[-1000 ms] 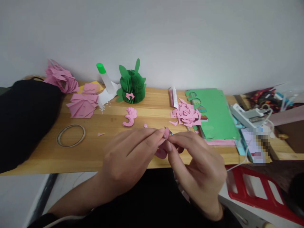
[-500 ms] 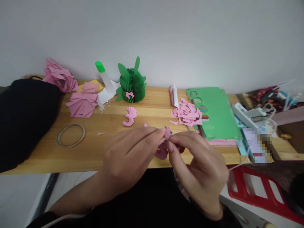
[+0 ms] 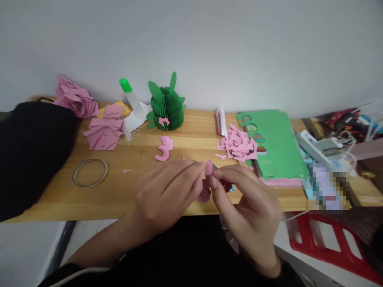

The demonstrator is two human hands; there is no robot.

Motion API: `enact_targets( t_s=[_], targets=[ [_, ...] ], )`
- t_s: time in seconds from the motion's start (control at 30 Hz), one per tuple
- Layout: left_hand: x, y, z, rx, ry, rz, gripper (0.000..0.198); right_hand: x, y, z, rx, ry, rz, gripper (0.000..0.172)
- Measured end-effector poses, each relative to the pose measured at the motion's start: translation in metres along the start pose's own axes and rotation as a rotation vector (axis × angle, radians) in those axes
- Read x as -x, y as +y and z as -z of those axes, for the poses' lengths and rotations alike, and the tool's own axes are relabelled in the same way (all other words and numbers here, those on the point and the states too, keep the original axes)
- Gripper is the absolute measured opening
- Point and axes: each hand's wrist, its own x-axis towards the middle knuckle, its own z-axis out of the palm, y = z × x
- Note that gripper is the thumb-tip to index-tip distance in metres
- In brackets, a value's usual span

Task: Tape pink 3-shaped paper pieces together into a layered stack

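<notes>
Both my hands meet over the table's front edge, pinching a small pink paper piece [image 3: 208, 168] between them. My left hand [image 3: 170, 195] has its fingers closed on the piece's left side. From the right, my right hand [image 3: 247, 199] grips it between thumb and forefinger. More curved pink paper [image 3: 204, 195] shows just below the fingertips. Beyond my left hand lies a stack of curved pink paper cutouts [image 3: 164, 148]. Behind that stands a green honeycomb paper figure [image 3: 167, 108] with leaf-like pieces and a small pink cutout on its front.
Pink paper scraps [image 3: 237, 143] lie beside a green paper sheet [image 3: 277, 143]. At left are a tape roll [image 3: 89, 173], folded pink paper [image 3: 105, 133], a green-capped glue bottle [image 3: 131, 97] and a black cloth item [image 3: 36, 155]. A power strip [image 3: 312, 145] sits at right.
The pink paper piece has turned slightly between my fingertips, showing a broader face. Both hands stay close together in nearly the same place. The view has shifted a little.
</notes>
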Motion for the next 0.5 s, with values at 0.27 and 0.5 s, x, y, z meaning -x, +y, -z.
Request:
enact_targets(
  t_s=[0.27, 0.5],
  targets=[
    [0.034, -0.114, -0.011, -0.24, -0.191, 0.599, 0.02, -0.026, 0.041, -0.02, -0.193, -0.012, -0.203, 0.007],
    [0.047, -0.197, 0.001, -0.416, -0.465, 0.768, 0.025, -0.043, 0.059, -0.039, -0.259, -0.06, -0.297, 0.009]
  ],
)
